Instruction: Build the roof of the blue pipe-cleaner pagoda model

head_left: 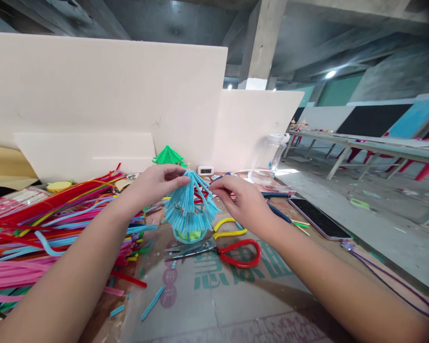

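left hand (157, 183), right hand (241, 202) both pinching blue straw umbrella (189, 209), red-handled scissors (200, 248), teal print (207, 272) unreadable

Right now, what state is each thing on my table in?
blue straw umbrella: spread open, upright, held by both hands.
left hand: pinching its top.
right hand: pinching a strand on its side.
scissors: shut, lying flat.
phone: screen dark, lying flat.
green umbrella: open, upright.

Pinched fingers (179, 181): left hand (156, 185), right hand (242, 202)
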The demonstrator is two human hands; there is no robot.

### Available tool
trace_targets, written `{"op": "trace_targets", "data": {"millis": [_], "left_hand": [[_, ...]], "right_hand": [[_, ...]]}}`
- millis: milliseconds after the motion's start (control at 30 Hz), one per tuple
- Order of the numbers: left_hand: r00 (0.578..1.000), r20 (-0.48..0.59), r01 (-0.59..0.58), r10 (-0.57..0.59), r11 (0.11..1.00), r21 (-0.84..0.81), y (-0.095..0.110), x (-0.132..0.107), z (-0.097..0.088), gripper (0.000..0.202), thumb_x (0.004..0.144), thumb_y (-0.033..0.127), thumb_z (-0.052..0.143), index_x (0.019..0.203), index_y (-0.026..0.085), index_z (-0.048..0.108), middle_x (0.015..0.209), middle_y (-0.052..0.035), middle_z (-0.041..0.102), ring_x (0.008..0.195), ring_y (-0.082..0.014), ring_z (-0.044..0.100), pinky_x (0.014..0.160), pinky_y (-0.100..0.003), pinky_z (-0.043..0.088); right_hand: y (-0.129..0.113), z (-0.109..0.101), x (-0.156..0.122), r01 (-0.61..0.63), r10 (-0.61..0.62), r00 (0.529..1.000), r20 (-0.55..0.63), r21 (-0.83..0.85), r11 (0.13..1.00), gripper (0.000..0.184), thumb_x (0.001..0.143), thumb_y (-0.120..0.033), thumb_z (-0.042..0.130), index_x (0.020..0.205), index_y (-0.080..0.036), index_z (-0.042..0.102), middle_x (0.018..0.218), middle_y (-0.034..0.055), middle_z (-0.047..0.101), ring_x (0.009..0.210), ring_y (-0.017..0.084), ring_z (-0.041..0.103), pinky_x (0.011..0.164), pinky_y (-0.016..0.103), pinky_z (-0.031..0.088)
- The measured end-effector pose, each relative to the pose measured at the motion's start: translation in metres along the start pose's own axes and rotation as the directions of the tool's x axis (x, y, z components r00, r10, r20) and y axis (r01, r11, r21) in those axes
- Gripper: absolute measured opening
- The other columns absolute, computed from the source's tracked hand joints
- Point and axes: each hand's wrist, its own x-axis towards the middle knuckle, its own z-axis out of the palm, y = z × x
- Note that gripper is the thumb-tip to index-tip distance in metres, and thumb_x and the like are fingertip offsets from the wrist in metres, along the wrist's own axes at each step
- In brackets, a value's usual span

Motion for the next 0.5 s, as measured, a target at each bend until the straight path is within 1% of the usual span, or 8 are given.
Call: {"op": "trace_targets", "data": {"millis": [167,233,267,300,333,400,467,500], "left_hand": [[1.000,0.017,0.005,-0.006,1.000,0.012,0.002,-0.002,-0.002,0.045,0.083,0.057,0.057,0.112,0.024,0.068,0.108,-0.0024,0.073,0.097,-0.0229,0.068,0.079,-0.030,0.053],[1.000,0.016,0.009,-0.010,1.000,0.028,0.003,-0.002,-0.002,0.046,0.083,0.057,0.057,0.112,0.024,0.068,0.107,-0.0018,0.073,0.096,-0.0229,0.068,0.078,-0.029,0.053],[1.000,0.016,0.009,-0.010,0.999,0.038,0.003,-0.002,-0.003,0.046,0.083,0.058,0.057,0.112,0.024,0.068,0.107,-0.0017,0.073,0.095,-0.0231,0.068,0.077,-0.029,0.054],[1.000,0.014,0.010,-0.010,0.999,0.050,0.003,-0.002,-0.003,0.047,0.083,0.058,0.057,0.113,0.024,0.068,0.108,-0.0017,0.073,0.096,-0.0232,0.068,0.077,-0.029,0.054],[1.000,0.013,0.010,-0.011,0.998,0.062,0.003,-0.002,-0.003,0.047,0.083,0.058,0.057,0.113,0.023,0.068,0.108,-0.0017,0.073,0.096,-0.0234,0.068,0.077,-0.029,0.054],[1.000,0.012,0.009,-0.010,0.997,0.080,0.003,-0.002,-0.004,0.048,0.083,0.057,0.057,0.114,0.023,0.068,0.109,-0.0014,0.073,0.098,-0.0234,0.068,0.078,-0.028,0.054],[1.000,0.010,0.008,-0.009,0.995,0.098,0.004,-0.002,-0.004,0.048,0.083,0.058,0.056,0.114,0.024,0.068,0.109,-0.0007,0.073,0.098,-0.0233,0.068,0.078,-0.028,0.054],[1.000,0.011,0.008,-0.009,0.994,0.106,0.004,-0.002,-0.003,0.048,0.083,0.058,0.056,0.114,0.024,0.068,0.109,-0.0004,0.073,0.097,-0.0232,0.068,0.078,-0.027,0.054]], "right_hand": [[0.015,-0.012,0.006,-0.100,0.100,0.995,-0.011,-0.047,0.994,0.014,0.091,-0.021,0.055,0.092,-0.018,0.068,0.090,0.0046,0.072,0.080,0.017,0.063,0.070,0.027,0.043],[0.030,-0.017,0.008,-0.162,0.171,0.981,0.087,-0.102,0.981,0.019,0.093,-0.029,0.053,0.089,-0.018,0.069,0.083,0.0038,0.071,0.073,0.016,0.060,0.064,0.026,0.040],[0.038,-0.018,0.007,-0.180,0.200,0.963,0.183,-0.121,0.976,0.023,0.094,-0.032,0.051,0.087,-0.019,0.069,0.081,0.0036,0.070,0.071,0.016,0.059,0.062,0.026,0.039],[0.047,-0.019,0.006,-0.186,0.216,0.926,0.309,-0.126,0.975,0.025,0.094,-0.033,0.049,0.088,-0.019,0.070,0.080,0.0035,0.070,0.070,0.016,0.059,0.062,0.026,0.038],[0.056,-0.019,0.004,-0.191,0.226,0.863,0.452,-0.123,0.974,0.025,0.094,-0.033,0.049,0.090,-0.019,0.070,0.083,0.0038,0.070,0.072,0.016,0.059,0.062,0.026,0.038],[0.072,-0.017,-0.002,-0.210,0.234,0.679,0.696,-0.122,0.970,0.021,0.089,-0.033,0.055,0.099,-0.019,0.068,0.093,0.0052,0.070,0.078,0.016,0.061,0.065,0.025,0.040],[0.084,-0.013,-0.008,-0.237,0.258,0.531,0.807,-0.151,0.960,0.027,0.082,-0.035,0.064,0.102,-0.017,0.067,0.098,0.0070,0.069,0.080,0.018,0.061,0.064,0.024,0.040],[0.088,-0.010,-0.011,-0.249,0.276,0.491,0.826,-0.171,0.953,0.031,0.078,-0.037,0.069,0.100,-0.016,0.067,0.095,0.0070,0.069,0.078,0.018,0.061,0.062,0.024,0.040]]}}
